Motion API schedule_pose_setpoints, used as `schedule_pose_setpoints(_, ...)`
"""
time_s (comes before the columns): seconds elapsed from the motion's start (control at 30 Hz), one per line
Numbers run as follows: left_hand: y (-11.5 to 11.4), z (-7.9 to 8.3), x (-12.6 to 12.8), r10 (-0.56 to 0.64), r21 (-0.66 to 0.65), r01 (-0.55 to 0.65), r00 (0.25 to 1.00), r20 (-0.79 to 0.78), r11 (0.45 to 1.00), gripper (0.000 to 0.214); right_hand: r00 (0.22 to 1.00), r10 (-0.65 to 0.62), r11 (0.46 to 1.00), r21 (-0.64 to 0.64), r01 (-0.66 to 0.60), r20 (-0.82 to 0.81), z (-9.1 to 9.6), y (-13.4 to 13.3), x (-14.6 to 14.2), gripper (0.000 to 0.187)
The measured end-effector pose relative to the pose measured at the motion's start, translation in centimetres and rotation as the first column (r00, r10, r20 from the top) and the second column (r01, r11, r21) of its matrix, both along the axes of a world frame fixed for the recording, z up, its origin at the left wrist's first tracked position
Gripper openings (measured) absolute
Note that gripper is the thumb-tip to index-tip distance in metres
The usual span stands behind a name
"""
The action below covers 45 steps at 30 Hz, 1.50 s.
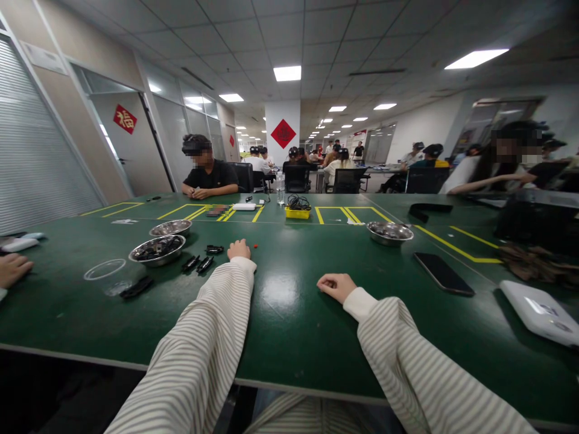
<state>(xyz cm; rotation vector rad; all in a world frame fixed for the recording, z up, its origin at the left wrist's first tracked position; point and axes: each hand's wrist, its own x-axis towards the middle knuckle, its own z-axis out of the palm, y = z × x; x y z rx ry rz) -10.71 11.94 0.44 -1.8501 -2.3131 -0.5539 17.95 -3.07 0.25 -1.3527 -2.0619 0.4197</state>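
Note:
My left hand (238,249) rests far out on the green table (289,313), fingers curled under in a loose fist, nothing visible in it. A tiny red piece (256,246) lies just right of it, and small black clips (198,263) lie to its left. My right hand (336,286) lies nearer to me on the bare tabletop, fingers curled inward, holding nothing that I can see. Both arms wear striped cream sleeves. A steel bowl (157,249) filled with black parts stands left of my left hand, with a second steel bowl (170,228) behind it.
A clear plastic cup (108,276) and a black part (136,287) lie at the left. Another steel bowl (389,232), a black phone (442,273) and a white device (540,312) are on the right. A yellow box (297,211) sits mid-table. Another person's hand (12,269) is at far left; several people sit beyond.

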Motion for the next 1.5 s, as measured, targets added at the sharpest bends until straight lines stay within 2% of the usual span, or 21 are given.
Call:
schedule_pose_setpoints(0.13, -0.2, 0.0, 0.1, -0.059, 0.016, 0.06, 0.998, -0.031, 0.998, 0.031, 0.999, -0.001, 1.0, 0.013, 0.001, 0.035, 0.3, -0.2, -0.1, 0.018)
schedule_pose_setpoints(0.27, -0.8, 0.3, 0.6, -0.188, 0.096, 0.198, 0.977, -0.105, 0.976, 0.032, 0.998, 0.001, 1.0, 0.025, -0.002, 0.056, 0.5, -0.3, -0.2, 0.019)
schedule_pose_setpoints(0.4, -0.8, 0.4, 1.0, -0.285, 0.081, 0.296, 0.95, -0.124, 0.952, 0.027, 0.998, 0.008, 0.999, 0.045, -0.011, 0.067, 0.4, -0.2, -0.2, 0.019)
schedule_pose_setpoints(0.53, -0.9, 0.3, 1.2, -0.422, 0.087, 0.433, 0.898, -0.122, 0.897, 0.02, 0.997, 0.01, 0.999, 0.046, -0.013, 0.072, 0.4, -0.2, -0.1, 0.019)
schedule_pose_setpoints(0.6, -1.6, 0.2, 1.8, -0.535, 0.077, 0.546, 0.836, -0.123, 0.834, 0.018, 0.997, 0.015, 0.999, 0.039, -0.018, 0.076, 0.5, -0.3, -0.2, 0.019)
schedule_pose_setpoints(0.63, -2.2, 0.2, 2.4, -0.605, 0.064, 0.614, 0.787, -0.121, 0.787, 0.017, 0.997, 0.019, 0.999, 0.036, -0.022, 0.077, 0.5, -0.3, -0.2, 0.019)
schedule_pose_setpoints(0.73, -5.1, 0.0, 4.9, -0.802, 0.026, 0.805, 0.592, -0.08, 0.592, 0.016, 0.997, 0.008, 1.0, 0.024, -0.01, 0.076, 0.7, -0.5, -0.3, 0.018)
schedule_pose_setpoints(0.87, -10.2, -0.4, 9.2, -0.935, 0.038, 0.934, 0.355, -0.009, 0.354, 0.016, 0.997, -0.051, 0.999, 0.008, 0.051, 0.061, 0.9, -0.5, -0.4, 0.018)
schedule_pose_setpoints(0.93, -12.5, -0.5, 11.1, -0.959, 0.042, 0.958, 0.285, -0.002, 0.284, 0.016, 0.995, -0.083, 0.996, 0.025, 0.082, 0.051, 1.0, -0.5, -0.3, 0.018)
schedule_pose_setpoints(1.03, -14.2, -0.4, 12.9, -0.971, 0.041, 0.97, 0.238, 0.01, 0.238, 0.019, 0.992, -0.122, 0.991, 0.064, 0.12, 0.037, 1.1, -0.5, -0.2, 0.018)
schedule_pose_setpoints(1.1, -13.8, 0.0, 12.9, -0.966, 0.05, 0.965, 0.259, 0.01, 0.259, 0.028, 0.991, -0.13, 0.989, 0.07, 0.128, 0.02, 1.3, -0.6, 0.0, 0.019)
schedule_pose_setpoints(1.13, -13.1, 0.2, 12.4, -0.953, 0.065, 0.951, 0.304, 0.0, 0.303, 0.031, 0.992, -0.126, 0.99, 0.066, 0.125, 0.012, 1.5, -0.7, 0.1, 0.02)
schedule_pose_setpoints(1.2, -11.0, 0.7, 10.3, -0.879, 0.126, 0.875, 0.475, -0.035, 0.468, 0.033, 0.996, -0.093, 0.995, 0.047, 0.093, 0.006, 1.8, -0.8, 0.3, 0.023)
schedule_pose_setpoints(1.23, -9.6, 1.0, 8.9, -0.795, 0.177, 0.788, 0.605, -0.049, 0.59, 0.031, 0.998, -0.059, 0.998, 0.031, 0.059, 0.013, 1.9, -0.9, 0.5, 0.024)
schedule_pose_setpoints(1.3, -6.9, 1.3, 5.5, -0.551, 0.247, 0.542, 0.834, -0.035, 0.803, 0.03, 0.998, 0.054, 0.999, -0.009, -0.054, 0.045, 2.0, -1.0, 0.7, 0.026)
schedule_pose_setpoints(1.33, -5.7, 1.3, 3.9, -0.421, 0.241, 0.409, 0.907, -0.003, 0.88, 0.032, 0.99, 0.127, 0.992, -0.032, -0.125, 0.066, 2.0, -1.0, 0.9, 0.029)
schedule_pose_setpoints(1.37, -4.7, 1.2, 2.4, -0.307, 0.207, 0.294, 0.951, 0.034, 0.933, 0.034, 0.975, 0.202, 0.979, -0.049, -0.198, 0.09, 1.9, -1.0, 1.0, 0.033)
schedule_pose_setpoints(1.43, -3.2, 0.9, 0.3, -0.215, 0.125, 0.206, 0.974, 0.065, 0.971, 0.032, 0.946, 0.298, 0.954, -0.051, -0.294, 0.124, 1.5, -0.9, 1.2, 0.036)
schedule_pose_setpoints(1.5, -2.5, 0.5, -0.6, -0.222, 0.082, 0.216, 0.973, 0.065, 0.973, 0.026, 0.938, 0.319, 0.948, -0.038, -0.317, 0.138, 1.2, -0.7, 1.2, 0.03)
